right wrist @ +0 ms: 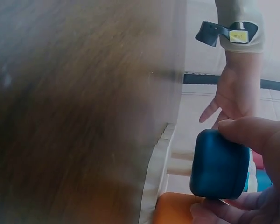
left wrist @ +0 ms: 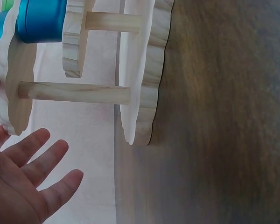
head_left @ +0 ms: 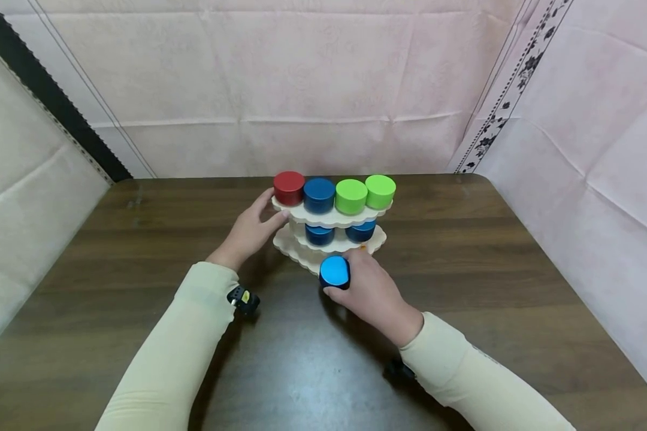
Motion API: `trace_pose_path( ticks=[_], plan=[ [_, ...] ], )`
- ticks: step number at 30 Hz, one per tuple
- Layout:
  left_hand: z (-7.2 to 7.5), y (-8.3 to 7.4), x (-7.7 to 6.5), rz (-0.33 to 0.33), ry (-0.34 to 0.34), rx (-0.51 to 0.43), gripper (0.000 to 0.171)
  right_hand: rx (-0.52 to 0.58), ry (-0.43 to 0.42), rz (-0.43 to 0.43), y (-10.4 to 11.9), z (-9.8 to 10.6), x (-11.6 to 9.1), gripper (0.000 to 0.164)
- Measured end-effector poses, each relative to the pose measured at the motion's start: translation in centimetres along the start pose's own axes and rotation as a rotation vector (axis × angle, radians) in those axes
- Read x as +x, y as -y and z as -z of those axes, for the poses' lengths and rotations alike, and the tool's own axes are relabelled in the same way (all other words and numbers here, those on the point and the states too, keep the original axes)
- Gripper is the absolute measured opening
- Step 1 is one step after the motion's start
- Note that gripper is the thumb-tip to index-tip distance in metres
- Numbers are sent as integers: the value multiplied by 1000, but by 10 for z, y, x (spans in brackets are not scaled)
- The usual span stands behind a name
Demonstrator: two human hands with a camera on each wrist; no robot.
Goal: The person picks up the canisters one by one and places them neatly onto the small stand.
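Observation:
A tiered wooden stand (head_left: 302, 254) with scalloped shelves stands on the table. My left hand (head_left: 250, 233) is at the left end of its top shelf (left wrist: 21, 107), thumb and a finger touching the edge; the other fingers (left wrist: 51, 158) spread straight, holding nothing. In front of the stand, my right hand (head_left: 372, 287) grips a blue round tin (head_left: 334, 271) between thumb and fingers. Up close, this blue tin (right wrist: 219, 164) has rounded edges. An orange round piece (right wrist: 175, 210) sits by the lower board, mostly hidden from the head view by my right hand.
Along the top shelf stand a red tin (head_left: 289, 188), a blue tin (head_left: 319, 196) and two green tins (head_left: 351, 196). Two more blue tins (head_left: 319, 234) sit on the middle shelf. Pale cloth (head_left: 302, 72) hangs behind the brown table (head_left: 140, 287) and at both sides.

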State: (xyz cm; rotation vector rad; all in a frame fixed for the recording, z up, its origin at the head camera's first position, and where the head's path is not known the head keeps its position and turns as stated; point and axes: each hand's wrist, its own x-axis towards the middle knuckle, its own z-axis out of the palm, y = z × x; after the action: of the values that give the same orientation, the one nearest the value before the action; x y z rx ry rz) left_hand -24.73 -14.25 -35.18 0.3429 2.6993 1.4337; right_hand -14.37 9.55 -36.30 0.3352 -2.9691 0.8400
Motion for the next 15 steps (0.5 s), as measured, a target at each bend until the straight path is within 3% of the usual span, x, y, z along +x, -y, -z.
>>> trace_pose_path(
  ticks=[15],
  plan=[
    [1, -4, -1, 19, 2, 10, 78, -137, 14, 36, 7, -6, 4, 66]
  ],
)
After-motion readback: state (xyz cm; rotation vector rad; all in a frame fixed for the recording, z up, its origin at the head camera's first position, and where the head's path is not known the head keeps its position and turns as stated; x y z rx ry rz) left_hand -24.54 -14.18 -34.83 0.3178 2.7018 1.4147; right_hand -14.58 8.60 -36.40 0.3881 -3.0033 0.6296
